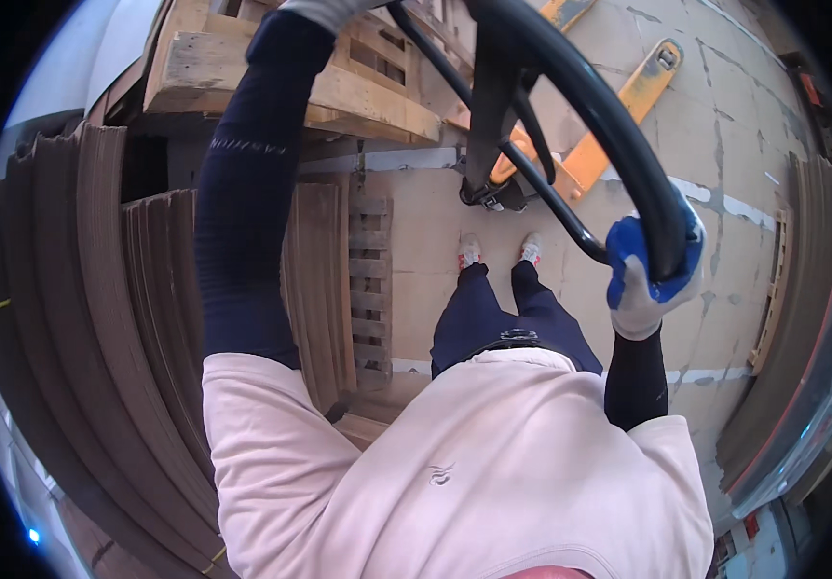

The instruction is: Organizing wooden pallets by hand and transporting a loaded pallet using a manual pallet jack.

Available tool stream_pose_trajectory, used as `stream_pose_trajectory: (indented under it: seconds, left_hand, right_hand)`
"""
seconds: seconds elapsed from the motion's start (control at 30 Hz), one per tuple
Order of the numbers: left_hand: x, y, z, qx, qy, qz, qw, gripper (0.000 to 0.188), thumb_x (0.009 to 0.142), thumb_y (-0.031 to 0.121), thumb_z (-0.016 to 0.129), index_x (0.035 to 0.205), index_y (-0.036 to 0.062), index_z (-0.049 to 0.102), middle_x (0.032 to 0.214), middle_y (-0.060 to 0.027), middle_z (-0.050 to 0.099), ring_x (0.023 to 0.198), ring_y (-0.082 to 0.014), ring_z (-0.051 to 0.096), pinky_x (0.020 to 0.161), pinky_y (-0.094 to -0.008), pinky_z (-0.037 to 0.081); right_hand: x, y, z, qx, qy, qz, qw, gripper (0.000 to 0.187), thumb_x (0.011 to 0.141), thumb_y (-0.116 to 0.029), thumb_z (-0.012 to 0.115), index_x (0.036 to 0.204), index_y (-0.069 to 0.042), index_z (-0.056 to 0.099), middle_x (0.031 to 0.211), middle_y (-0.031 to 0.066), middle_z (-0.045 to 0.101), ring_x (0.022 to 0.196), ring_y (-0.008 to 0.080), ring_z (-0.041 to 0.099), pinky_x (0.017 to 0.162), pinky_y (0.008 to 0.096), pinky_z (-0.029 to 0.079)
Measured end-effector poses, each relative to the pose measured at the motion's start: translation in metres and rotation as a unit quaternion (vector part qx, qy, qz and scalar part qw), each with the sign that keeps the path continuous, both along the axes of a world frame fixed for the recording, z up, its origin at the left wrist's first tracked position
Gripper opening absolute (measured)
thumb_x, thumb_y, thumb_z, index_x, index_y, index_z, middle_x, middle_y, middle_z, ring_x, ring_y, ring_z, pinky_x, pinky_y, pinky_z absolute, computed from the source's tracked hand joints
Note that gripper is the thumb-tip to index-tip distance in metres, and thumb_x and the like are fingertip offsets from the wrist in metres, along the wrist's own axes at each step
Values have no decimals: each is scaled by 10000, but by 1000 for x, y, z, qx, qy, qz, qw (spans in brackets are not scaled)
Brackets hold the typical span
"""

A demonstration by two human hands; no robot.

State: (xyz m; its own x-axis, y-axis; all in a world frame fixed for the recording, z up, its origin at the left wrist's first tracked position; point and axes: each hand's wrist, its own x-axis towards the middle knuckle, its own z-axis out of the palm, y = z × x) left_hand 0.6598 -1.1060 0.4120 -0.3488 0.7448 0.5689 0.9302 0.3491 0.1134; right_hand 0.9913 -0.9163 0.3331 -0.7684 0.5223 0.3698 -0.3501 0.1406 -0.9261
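Note:
My right hand [657, 265], in a blue and white glove, is wrapped round the right end of the black loop handle [618, 121] of a pallet jack. The handle rises close in front of me, with a thin black lever [534, 135] inside its frame. Beyond it, the yellow pallet jack forks [585, 169] lie low over the floor, partly hidden by the handle. At the top edge, my gloved left hand [329, 8] is cut off, close to the handle's left side. Its fingers are out of sight, so its grip cannot be made out.
Wooden pallets [232, 77] are stacked at the front left. Tall bundles of brown cardboard sheets [59, 251] stand along my left, beside an upright pallet [370, 280]. More cardboard [792, 318] lines the right side. The tiled floor [705, 309] has white lines and cracks.

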Motion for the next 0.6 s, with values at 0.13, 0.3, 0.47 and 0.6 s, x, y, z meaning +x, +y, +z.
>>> stream_pose_trajectory:
  seconds: [0.13, 0.3, 0.47, 0.6]
  left_hand:
    - [-26, 22, -9, -65, -31, 3, 997, 271, 663, 293, 748, 718, 60, 621, 746, -143, 602, 736, -323, 607, 681, -394, 500]
    - [-17, 50, -2, -17, 44, 0, 999, 330, 710, 383, 726, 698, 68, 627, 716, -139, 617, 707, -333, 625, 656, -423, 502]
    - [18, 48, 13, -161, 0, 159, 974, 368, 748, 450, 667, 941, 138, 697, 874, -124, 700, 853, -307, 683, 777, -416, 536]
    - [55, 53, 33, -237, -20, 239, 941, 468, 740, 519, 681, 959, 106, 707, 891, -128, 708, 883, -307, 685, 810, -412, 534]
  right_hand:
    - [-7, -5, 5, 14, 23, -43, 999, 539, 800, -145, 747, 1220, 91, 505, 1128, 168, 617, 1003, 189, 620, 868, 311, 503]
    - [-24, 40, 16, 76, -19, -55, 995, 419, 783, -51, 715, 1166, 46, 574, 913, 80, 667, 758, 92, 625, 703, 223, 503]
    - [-56, 141, 15, 71, -79, -2, 994, 207, 816, -35, 687, 1018, -5, 651, 752, -4, 631, 629, 51, 566, 566, 208, 464]
    - [-97, 199, 19, 119, -56, 35, 991, 139, 840, -92, 675, 962, -25, 665, 739, -15, 618, 636, 50, 558, 574, 201, 452]
